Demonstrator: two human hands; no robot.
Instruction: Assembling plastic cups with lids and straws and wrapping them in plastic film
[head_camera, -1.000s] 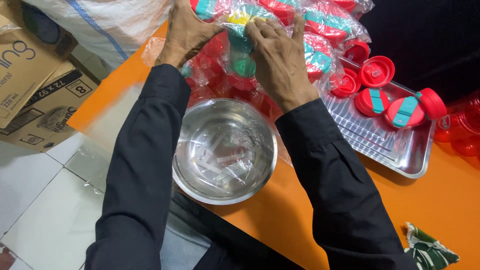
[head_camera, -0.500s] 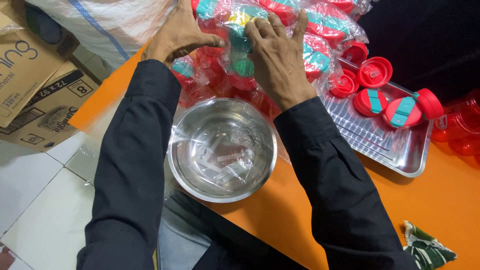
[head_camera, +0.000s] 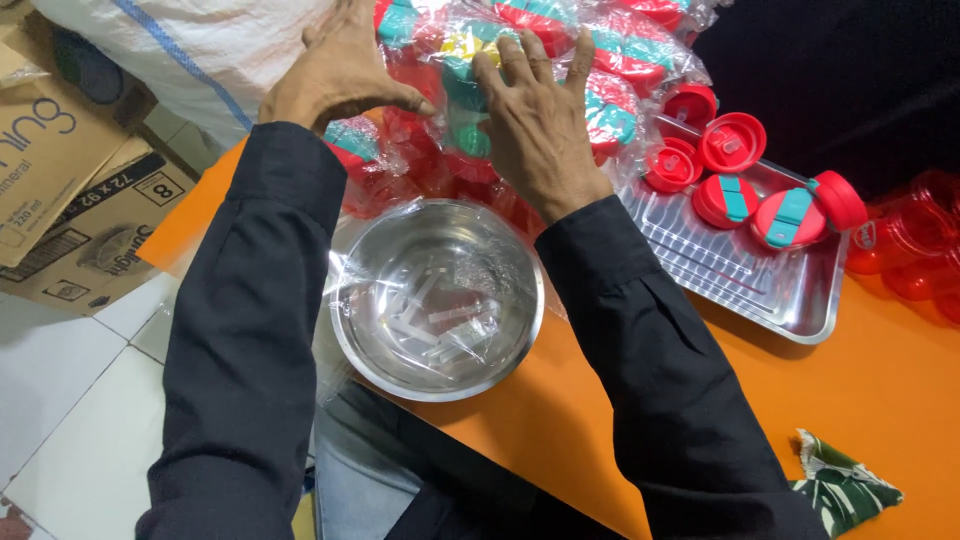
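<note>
Both hands, the left hand (head_camera: 335, 75) and the right hand (head_camera: 535, 125), rest with fingers spread (gripping nothing) on the clear plastic bag (head_camera: 560, 60) of red-and-teal lids at the orange counter's (head_camera: 880, 390) far edge, so opening it judged next.

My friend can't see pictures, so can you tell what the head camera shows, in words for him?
Two hands, the left hand and right hand, rest on a clear plastic bag of red and teal lids on an orange table. Nearer the person sits a steel bowl holding small clear pieces; a metal tray of red lids lies to the right.
</note>
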